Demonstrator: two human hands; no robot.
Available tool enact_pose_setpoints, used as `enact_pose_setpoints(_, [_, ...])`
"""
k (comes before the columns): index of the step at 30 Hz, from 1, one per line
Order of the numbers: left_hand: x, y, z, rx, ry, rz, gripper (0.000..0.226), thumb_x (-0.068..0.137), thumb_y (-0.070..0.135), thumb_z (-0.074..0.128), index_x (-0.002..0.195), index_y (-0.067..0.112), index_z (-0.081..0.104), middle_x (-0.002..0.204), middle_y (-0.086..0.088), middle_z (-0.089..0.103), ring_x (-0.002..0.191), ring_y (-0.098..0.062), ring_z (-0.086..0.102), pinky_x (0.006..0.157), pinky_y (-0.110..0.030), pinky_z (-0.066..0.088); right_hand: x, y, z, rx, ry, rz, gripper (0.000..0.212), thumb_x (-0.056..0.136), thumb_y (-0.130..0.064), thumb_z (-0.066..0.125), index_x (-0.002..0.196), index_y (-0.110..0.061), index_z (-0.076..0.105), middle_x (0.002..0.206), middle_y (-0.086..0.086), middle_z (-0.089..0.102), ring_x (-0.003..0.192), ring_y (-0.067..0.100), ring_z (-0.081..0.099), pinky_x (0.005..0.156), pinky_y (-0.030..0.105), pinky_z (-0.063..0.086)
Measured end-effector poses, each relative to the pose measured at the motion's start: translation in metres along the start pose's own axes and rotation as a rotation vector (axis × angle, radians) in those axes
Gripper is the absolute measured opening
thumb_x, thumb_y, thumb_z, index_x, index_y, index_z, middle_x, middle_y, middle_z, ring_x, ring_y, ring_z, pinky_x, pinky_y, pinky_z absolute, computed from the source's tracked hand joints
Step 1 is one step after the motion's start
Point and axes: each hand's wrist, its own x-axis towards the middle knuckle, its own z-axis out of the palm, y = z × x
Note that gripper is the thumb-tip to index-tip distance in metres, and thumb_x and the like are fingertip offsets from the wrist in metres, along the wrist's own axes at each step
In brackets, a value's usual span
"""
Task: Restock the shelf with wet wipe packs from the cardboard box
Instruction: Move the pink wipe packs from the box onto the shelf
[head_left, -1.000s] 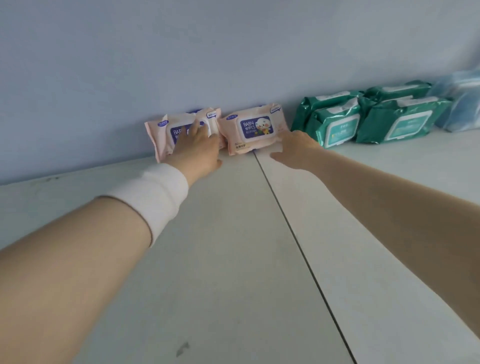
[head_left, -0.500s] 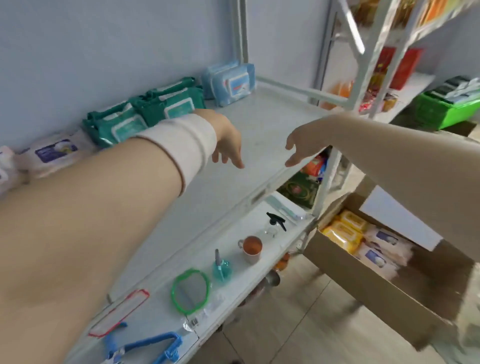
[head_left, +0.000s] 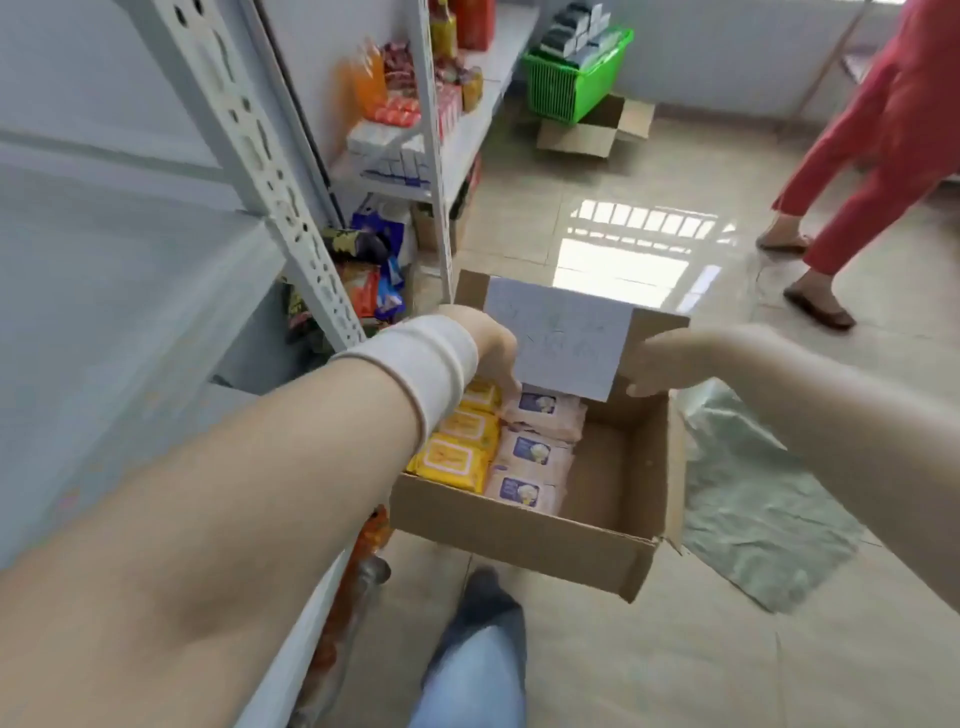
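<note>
The tiled floor (head_left: 675, 665) lies open beyond the box and to its right, as far as a second person in red (head_left: 883, 156) well apart at the far right. The white shelf (head_left: 130, 291) runs along the left, and its perforated upright (head_left: 291, 208) stands just left of the box's far left corner. The cardboard box (head_left: 519, 540) sits on the floor beside the shelf. Its top is open and its far flap is raised, with a white sheet (head_left: 561, 338) on it. A grey plastic sheet (head_left: 753, 499) lies against the box's right edge.

Inside, yellow packs (head_left: 457, 457) line the left wall and pink packs (head_left: 530, 457) fill the row next to them. The right half shows bare cardboard.

The left hand (head_left: 493, 348), with a white band at the wrist, hangs over the far left corner. Its fingers are loosely bent down toward the farthest pink pack and grip nothing; blur hides whether they touch it. The right hand (head_left: 670, 364) hovers above the far right rim, fingers relaxed and empty.
</note>
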Motion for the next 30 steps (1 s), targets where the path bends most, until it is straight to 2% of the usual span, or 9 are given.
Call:
enact_pose_setpoints(2, [0.045,0.015,0.003,0.025,-0.045,0.052,0.055,0.090,0.051,0.047,0.130,0.013,0.049,0.132,-0.006,0.054,0.116,-0.030,0.053,0.100,-0.044,0.043,0.030,0.023,0.025,0.037,-0.092,0.044,0.059,0.094,-0.042,0.047,0.139,-0.005,0.040,0.141,0.009,0.045,0.128,0.028,0.044,0.107,0.034,0.036])
enact_pose_setpoints(9, [0.162,0.046,0.046,-0.167,-0.241,0.047,0.054,0.093,0.045,0.045,0.133,0.010,0.044,0.137,-0.007,0.050,0.122,-0.028,0.049,0.101,-0.041,0.041,0.109,0.057,0.124,0.287,-0.368,0.044,0.062,0.092,-0.046,0.047,0.141,-0.009,0.037,0.144,0.008,0.043,0.130,0.026,0.042,0.105,0.033,0.037])
enact_pose_setpoints(12, [0.210,0.048,0.084,-0.357,-0.263,-0.038,0.053,0.093,0.041,0.046,0.134,0.008,0.041,0.135,-0.011,0.050,0.120,-0.027,0.050,0.092,-0.034,0.041,0.151,0.054,0.168,0.429,-0.426,0.047,0.063,0.091,-0.044,0.051,0.142,-0.012,0.034,0.146,0.006,0.041,0.131,0.024,0.043,0.104,0.033,0.038])
enact_pose_setpoints(15, [0.255,0.048,0.123,-0.533,-0.264,-0.151,0.059,0.092,0.041,0.048,0.138,0.006,0.034,0.139,-0.014,0.046,0.124,-0.029,0.047,0.098,-0.037,0.041,0.193,0.041,0.207,0.582,-0.446,0.074,0.067,0.090,-0.043,0.054,0.143,-0.011,0.029,0.147,0.007,0.039,0.132,0.025,0.042,0.104,0.033,0.039])
enact_pose_setpoints(18, [0.313,0.045,0.160,-0.687,-0.206,-0.242,0.063,0.092,0.039,0.051,0.139,0.003,0.030,0.143,-0.016,0.041,0.128,-0.031,0.043,0.103,-0.039,0.038,0.247,0.026,0.246,0.766,-0.438,0.092,0.074,0.089,-0.044,0.056,0.145,-0.010,0.024,0.148,0.009,0.038,0.132,0.025,0.041,0.103,0.032,0.038])
enact_pose_setpoints(22, [0.403,0.041,0.193,-0.910,0.033,-0.326,0.061,0.090,0.034,0.055,0.137,0.003,0.034,0.138,-0.018,0.046,0.127,-0.033,0.044,0.104,-0.041,0.039,0.324,0.009,0.292,1.011,-0.359,0.193,0.061,0.087,-0.041,0.059,0.135,-0.008,0.040,0.136,0.009,0.051,0.121,0.025,0.052,0.082,0.025,0.041])
enact_pose_setpoints(25, [0.452,0.044,0.212,-0.900,0.106,-0.355,0.080,0.085,0.048,0.057,0.143,0.005,0.023,0.144,-0.018,0.036,0.132,-0.036,0.036,0.108,-0.045,0.034,0.367,-0.009,0.319,1.206,-0.290,0.279,0.055,0.086,-0.038,0.061,0.129,-0.007,0.047,0.128,0.011,0.057,0.116,0.029,0.056,0.093,0.035,0.048])
enact_pose_setpoints(28, [0.476,0.047,0.222,-0.769,0.153,-0.462,0.101,0.075,0.063,0.057,0.144,0.003,0.015,0.149,-0.020,0.024,0.138,-0.037,0.024,0.113,-0.044,0.024,0.387,-0.029,0.330,1.385,-0.205,0.396,0.067,0.079,-0.039,0.068,0.132,-0.008,0.043,0.131,0.013,0.054,0.118,0.030,0.054,0.098,0.043,0.046])
enact_pose_setpoints(30, [0.483,0.044,0.222,-0.856,0.246,-0.560,0.114,0.067,0.064,0.066,0.144,0.000,0.012,0.149,-0.020,0.025,0.138,-0.034,0.026,0.110,-0.041,0.026,0.392,-0.038,0.331,1.384,-0.122,0.474,0.073,0.073,-0.044,0.072,0.131,-0.009,0.044,0.129,0.012,0.054,0.118,0.030,0.053,0.097,0.044,0.046])
